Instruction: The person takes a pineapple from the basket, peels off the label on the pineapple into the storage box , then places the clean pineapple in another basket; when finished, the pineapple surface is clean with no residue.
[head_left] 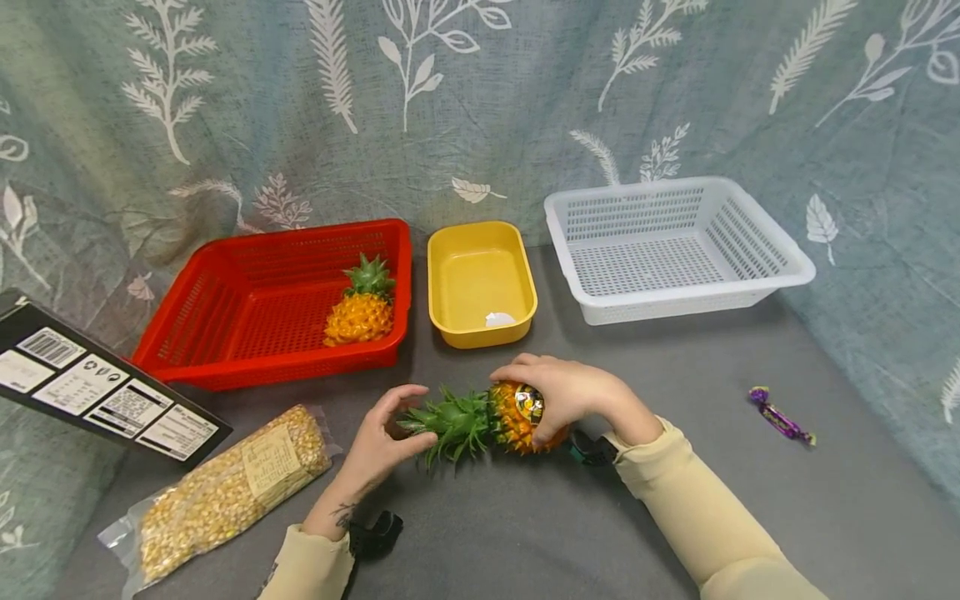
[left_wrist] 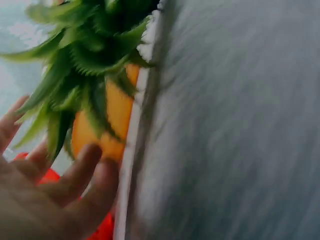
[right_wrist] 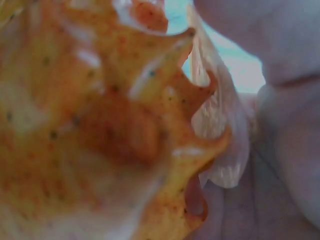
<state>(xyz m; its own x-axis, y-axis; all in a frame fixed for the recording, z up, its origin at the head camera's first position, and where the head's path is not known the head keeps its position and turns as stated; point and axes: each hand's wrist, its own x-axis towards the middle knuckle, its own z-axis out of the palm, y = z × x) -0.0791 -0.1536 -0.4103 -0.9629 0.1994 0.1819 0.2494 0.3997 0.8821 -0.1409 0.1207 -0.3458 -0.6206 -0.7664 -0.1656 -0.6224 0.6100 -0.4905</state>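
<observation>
A pineapple (head_left: 513, 418) with a spiky green crown (head_left: 452, 423) lies on its side on the grey table in the head view. My right hand (head_left: 576, 393) grips its orange body, fingers over the far side and thumb on the near side. A shiny label (head_left: 528, 403) shows on the fruit. At the crown's tip, my left hand (head_left: 390, 437) is spread with fingers and thumb apart around the leaf ends. In the left wrist view, the fingers (left_wrist: 75, 185) reach beside the leaves (left_wrist: 80, 75). Knobby orange skin (right_wrist: 115, 125) fills much of the right wrist view.
A red basket (head_left: 262, 367) holds another pineapple (head_left: 362, 312). Beside it stand a yellow bin (head_left: 480, 283) and a white basket (head_left: 686, 300). A black box (head_left: 112, 392) and a bag of corn kernels (head_left: 225, 492) lie left; a purple-wrapped candy (head_left: 780, 417) lies right.
</observation>
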